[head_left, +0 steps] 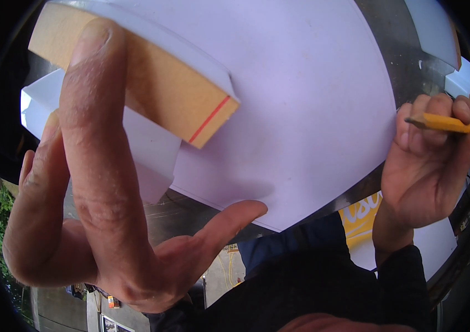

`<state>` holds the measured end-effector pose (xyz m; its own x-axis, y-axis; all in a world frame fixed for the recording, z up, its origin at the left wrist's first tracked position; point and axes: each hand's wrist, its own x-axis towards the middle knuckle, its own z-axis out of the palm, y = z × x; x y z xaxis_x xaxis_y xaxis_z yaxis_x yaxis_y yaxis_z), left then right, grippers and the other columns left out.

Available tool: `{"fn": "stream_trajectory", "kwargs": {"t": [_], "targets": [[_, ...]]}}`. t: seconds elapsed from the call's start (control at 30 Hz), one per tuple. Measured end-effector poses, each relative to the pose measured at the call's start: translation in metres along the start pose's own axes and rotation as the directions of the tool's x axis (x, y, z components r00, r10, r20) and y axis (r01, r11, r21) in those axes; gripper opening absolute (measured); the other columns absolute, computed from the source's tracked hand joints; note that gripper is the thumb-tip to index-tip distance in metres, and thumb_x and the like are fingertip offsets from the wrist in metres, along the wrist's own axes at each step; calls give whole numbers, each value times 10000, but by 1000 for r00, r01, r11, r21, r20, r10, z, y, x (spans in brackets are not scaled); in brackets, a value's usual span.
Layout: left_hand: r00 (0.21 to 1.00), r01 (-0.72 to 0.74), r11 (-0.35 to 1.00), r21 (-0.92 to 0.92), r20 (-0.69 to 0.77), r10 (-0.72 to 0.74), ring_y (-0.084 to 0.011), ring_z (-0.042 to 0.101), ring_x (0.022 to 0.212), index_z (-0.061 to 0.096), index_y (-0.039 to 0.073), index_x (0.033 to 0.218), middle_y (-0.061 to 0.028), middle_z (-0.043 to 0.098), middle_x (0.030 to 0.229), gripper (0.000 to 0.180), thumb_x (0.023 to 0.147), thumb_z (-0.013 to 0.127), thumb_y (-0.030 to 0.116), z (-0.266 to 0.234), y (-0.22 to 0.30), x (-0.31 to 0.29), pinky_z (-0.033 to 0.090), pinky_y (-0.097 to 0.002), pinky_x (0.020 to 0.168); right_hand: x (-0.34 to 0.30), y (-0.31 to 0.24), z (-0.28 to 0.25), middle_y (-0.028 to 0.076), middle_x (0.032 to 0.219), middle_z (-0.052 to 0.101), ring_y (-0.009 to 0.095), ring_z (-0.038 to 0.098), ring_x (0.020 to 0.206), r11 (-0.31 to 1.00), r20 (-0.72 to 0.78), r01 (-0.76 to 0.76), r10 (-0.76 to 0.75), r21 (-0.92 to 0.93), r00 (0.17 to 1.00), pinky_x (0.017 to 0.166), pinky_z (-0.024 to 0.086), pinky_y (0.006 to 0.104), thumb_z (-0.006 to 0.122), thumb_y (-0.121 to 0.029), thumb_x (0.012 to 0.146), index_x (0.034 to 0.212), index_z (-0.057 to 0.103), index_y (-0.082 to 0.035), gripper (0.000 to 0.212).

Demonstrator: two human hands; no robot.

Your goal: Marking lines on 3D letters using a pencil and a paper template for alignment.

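Although much of the left of the frame is filled by the left hand (97, 210), its fingers are seen spread, the forefinger laid across a tan-edged white board (174, 94) at the upper left. At the right edge, the right hand (428, 171) is closed around a yellow pencil (442, 123), its tip just beside a large white sheet (301, 110). Little of the dark desk (395, 44) is shown; things at the upper right are cut off.
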<state>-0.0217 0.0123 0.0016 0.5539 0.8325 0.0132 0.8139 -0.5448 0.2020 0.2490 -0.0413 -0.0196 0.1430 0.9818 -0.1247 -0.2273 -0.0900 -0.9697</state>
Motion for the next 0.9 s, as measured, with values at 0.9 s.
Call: {"fn": "stream_trajectory", "kwargs": {"t": [0.9], "targets": [[994, 3, 981, 193, 103, -23, -250, 350, 1211, 501, 39, 1470, -61, 528, 1334, 1324, 545, 567, 985, -12, 0, -9, 367, -448, 1069, -7, 9, 13, -9, 722, 443, 99, 338, 616, 948, 111, 87, -55, -305, 992, 609, 286, 288, 529, -422, 1037, 957, 470, -138, 301]]}}
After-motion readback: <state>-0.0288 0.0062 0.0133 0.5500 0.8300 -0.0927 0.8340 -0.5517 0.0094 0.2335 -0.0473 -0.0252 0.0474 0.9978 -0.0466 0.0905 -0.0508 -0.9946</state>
